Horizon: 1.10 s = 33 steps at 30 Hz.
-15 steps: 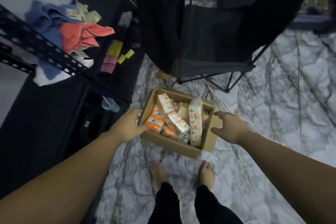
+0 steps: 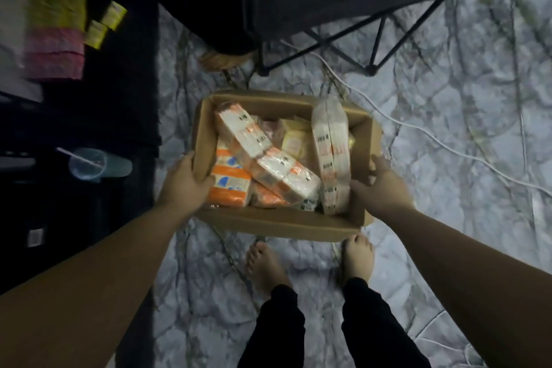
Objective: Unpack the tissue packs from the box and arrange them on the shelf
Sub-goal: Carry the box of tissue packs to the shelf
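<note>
Tissue packs (image 2: 268, 170) are all still sitting in the cardboard box (image 2: 283, 222), so unpacking hasn't really started as far as I can see. It's a loose jumble in there: an orange-and-white pack (image 2: 228, 185) lies against the box's left wall, a couple of long white multi-packs lean diagonally across the middle, and one tall clear-wrapped pack (image 2: 331, 155) stands on end along the right side, poking up past the rim. The box sits on the marble-look floor (image 2: 448, 158), right in front of the person's bare feet (image 2: 357, 255). The left hand (image 2: 186, 181) grips the box's left wall, thumb hooked inside over the rim, fingers outside and hidden from view. The right hand (image 2: 382, 188) does the same at the right wall, thumb curled in beside the tall pack. My guess is the box is about to be lifted or dragged toward the dark shelf (image 2: 74, 128) on the left. That shelf already carries a plastic cup (image 2: 89, 164) and some blurry yellow and pink packets (image 2: 55, 30), but I can't tell what those are. So basically everything's left: pull the packs out and line them up.
</note>
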{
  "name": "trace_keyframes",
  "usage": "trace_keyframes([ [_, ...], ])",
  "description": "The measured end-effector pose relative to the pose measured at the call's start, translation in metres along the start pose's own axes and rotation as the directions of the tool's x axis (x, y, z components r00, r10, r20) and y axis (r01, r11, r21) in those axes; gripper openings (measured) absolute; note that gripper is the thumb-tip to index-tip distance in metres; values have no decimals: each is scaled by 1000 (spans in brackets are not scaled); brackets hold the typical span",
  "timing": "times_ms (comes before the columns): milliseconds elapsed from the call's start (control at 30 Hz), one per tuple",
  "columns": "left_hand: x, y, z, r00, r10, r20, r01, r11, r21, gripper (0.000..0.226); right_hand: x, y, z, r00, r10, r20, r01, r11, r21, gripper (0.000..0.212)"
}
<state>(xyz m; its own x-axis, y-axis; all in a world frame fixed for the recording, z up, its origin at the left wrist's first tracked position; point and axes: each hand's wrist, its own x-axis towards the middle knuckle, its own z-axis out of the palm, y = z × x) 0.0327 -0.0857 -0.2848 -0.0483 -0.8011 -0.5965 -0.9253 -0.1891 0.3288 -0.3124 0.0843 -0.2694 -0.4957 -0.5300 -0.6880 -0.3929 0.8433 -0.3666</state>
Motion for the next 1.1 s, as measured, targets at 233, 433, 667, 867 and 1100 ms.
trace_keyframes([
  [233, 44, -26, 26, 994, 31, -105, -58, 961, -270, 56, 35, 19, 35, 982, 120, -145, -104, 988, 113, 68],
  [433, 47, -31, 22, 996, 20, -91, -52, 928, -369, 53, 33, 16, 30, 979, 116, -165, -101, 990, 99, 65],
  [667, -12, -58, 5, 996, -6, -84, -32, 897, -440, 44, 24, -10, 2, 996, 36, -82, -39, 999, -34, 63],
  [867, -101, -97, 4, 966, -193, -170, 74, 842, -534, 39, 1, -41, -6, 990, -132, 44, 139, 966, -220, 61],
  [1100, -218, -150, 38, 864, -449, -228, 237, 762, -602, 41, -25, -90, 17, 903, -354, 242, 425, 816, -391, 56],
])
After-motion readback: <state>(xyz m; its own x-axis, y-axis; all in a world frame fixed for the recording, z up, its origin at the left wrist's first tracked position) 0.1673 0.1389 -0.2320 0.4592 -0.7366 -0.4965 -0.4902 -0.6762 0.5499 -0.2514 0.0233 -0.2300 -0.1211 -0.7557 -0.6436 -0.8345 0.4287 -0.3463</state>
